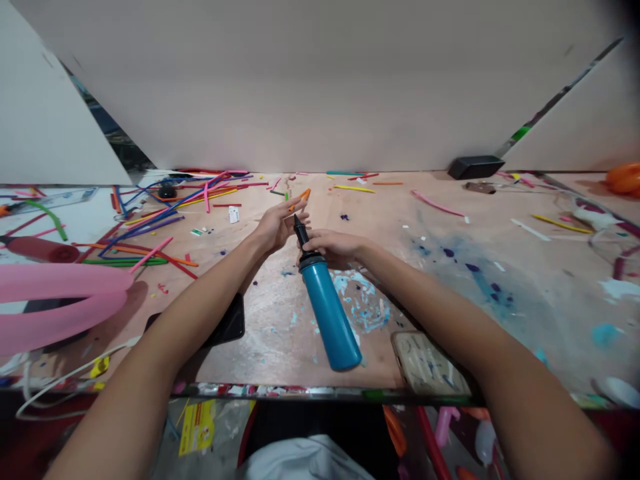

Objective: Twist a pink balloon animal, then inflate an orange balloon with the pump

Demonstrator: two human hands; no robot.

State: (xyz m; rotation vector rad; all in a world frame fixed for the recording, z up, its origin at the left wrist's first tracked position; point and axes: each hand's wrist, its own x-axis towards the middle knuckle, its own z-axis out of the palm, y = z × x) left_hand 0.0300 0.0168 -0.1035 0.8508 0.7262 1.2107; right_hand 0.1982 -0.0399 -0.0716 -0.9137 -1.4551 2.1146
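Fitting an orange balloon onto the pump nozzle, mid-worktop.

My right hand (333, 245) is wrapped around the blue pump (327, 310) near its nozzle; my left hand (276, 225) pinches the orange balloon (303, 196) by its fingertips, other fingers loose. Next, I judge, its neck needs stretching over the tip.

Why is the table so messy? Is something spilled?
Yes. Blue and dark paint stains smear the wooden table to the right of the blue pump, and loose uninflated balloons lie scattered across the far left side. The stains look dry.
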